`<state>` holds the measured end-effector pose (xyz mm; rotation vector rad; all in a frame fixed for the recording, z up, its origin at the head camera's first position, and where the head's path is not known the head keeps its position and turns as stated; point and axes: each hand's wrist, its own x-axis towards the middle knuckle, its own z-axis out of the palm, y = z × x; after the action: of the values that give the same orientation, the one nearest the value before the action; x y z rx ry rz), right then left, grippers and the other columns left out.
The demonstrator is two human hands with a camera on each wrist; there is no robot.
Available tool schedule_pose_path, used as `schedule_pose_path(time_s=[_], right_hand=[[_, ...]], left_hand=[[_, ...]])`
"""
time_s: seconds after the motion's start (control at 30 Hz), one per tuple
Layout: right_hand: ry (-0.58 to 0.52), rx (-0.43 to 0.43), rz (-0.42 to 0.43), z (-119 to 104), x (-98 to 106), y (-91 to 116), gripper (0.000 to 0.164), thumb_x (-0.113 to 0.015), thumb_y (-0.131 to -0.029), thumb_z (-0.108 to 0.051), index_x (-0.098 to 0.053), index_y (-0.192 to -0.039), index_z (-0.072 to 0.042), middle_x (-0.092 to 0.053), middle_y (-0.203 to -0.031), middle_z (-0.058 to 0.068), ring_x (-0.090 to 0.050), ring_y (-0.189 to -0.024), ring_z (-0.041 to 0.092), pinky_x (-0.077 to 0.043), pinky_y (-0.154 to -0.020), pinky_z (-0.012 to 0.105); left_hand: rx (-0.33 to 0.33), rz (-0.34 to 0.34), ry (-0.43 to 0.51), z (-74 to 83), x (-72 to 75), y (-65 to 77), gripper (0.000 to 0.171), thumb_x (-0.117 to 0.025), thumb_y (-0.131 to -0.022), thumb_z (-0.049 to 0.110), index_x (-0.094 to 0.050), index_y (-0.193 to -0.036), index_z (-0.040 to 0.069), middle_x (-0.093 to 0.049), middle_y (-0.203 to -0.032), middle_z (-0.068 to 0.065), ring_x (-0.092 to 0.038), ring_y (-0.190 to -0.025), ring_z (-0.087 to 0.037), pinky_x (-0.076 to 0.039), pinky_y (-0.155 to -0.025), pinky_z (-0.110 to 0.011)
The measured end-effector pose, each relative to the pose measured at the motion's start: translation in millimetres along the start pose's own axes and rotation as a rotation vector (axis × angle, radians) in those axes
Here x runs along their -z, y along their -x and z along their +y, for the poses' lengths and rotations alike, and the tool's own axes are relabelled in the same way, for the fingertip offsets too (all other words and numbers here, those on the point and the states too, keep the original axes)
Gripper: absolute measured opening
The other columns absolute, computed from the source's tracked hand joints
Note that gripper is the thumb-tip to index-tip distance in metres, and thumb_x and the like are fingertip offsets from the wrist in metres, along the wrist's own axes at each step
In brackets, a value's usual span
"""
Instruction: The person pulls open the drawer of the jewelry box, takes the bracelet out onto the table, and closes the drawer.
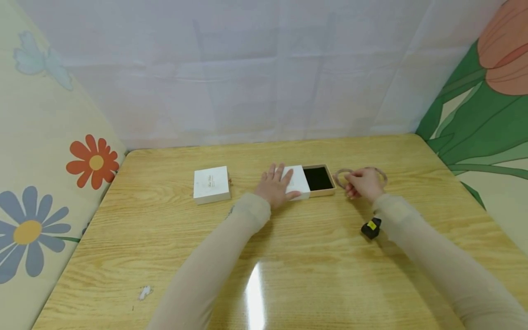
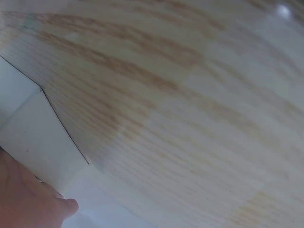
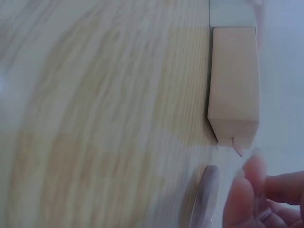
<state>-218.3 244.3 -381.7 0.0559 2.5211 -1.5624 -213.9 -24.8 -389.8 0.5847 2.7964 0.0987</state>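
My left hand (image 1: 275, 185) lies with its fingers spread on the white sleeve (image 1: 298, 182) of a drawer box; in the left wrist view its thumb (image 2: 66, 208) is by the white card side. The box's tan tray (image 1: 327, 192), lined in black, sticks out to the right. A short pink ribbon pull (image 3: 237, 147) hangs from the tray's end. Just beyond that end is my right hand (image 1: 365, 183), fingers loosely bent, nothing visible between them. Two bangles are beside it: the left bangle (image 1: 337, 178) lies on the table, and the right bangle (image 1: 384, 174) is partly hidden behind the hand.
A second white box (image 1: 211, 184) with gold lettering stands to the left, a small ribbon pull at its right side. A black device with a yellow mark (image 1: 371, 227) hangs at the right wrist. A white patch (image 1: 145, 292) marks the wooden table (image 1: 313, 275) at front left.
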Motion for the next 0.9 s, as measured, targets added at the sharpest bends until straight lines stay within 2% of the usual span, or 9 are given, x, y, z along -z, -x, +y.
schedule_pose_path(time_s=[0.47, 0.9], right_hand=[[-0.027, -0.023, -0.014, 1, -13, -5, 0.033, -0.045, -0.101, -0.005, -0.051, -0.115, 0.024, -0.059, -0.058, -0.001, -0.056, -0.047, 0.004, -0.052, -0.047, 0.023], [-0.010, -0.032, -0.053, 2, -21, -7, 0.035, -0.049, -0.102, -0.011, -0.055, -0.111, 0.021, -0.056, -0.055, -0.002, -0.054, -0.043, 0.005, -0.050, -0.043, 0.022]], left_hand=[[-0.003, -0.004, -0.006, 0.5, 1.9, 3.1, 0.077, -0.023, -0.098, 0.064, 0.001, -0.158, 0.022, 0.011, -0.161, -0.009, 0.011, -0.147, -0.030, -0.004, -0.117, -0.047], [-0.011, 0.018, -0.023, 3.0, 5.5, 9.1, 0.076, -0.023, -0.099, 0.063, -0.002, -0.158, 0.020, 0.006, -0.162, -0.011, 0.007, -0.147, -0.031, -0.006, -0.118, -0.046]])
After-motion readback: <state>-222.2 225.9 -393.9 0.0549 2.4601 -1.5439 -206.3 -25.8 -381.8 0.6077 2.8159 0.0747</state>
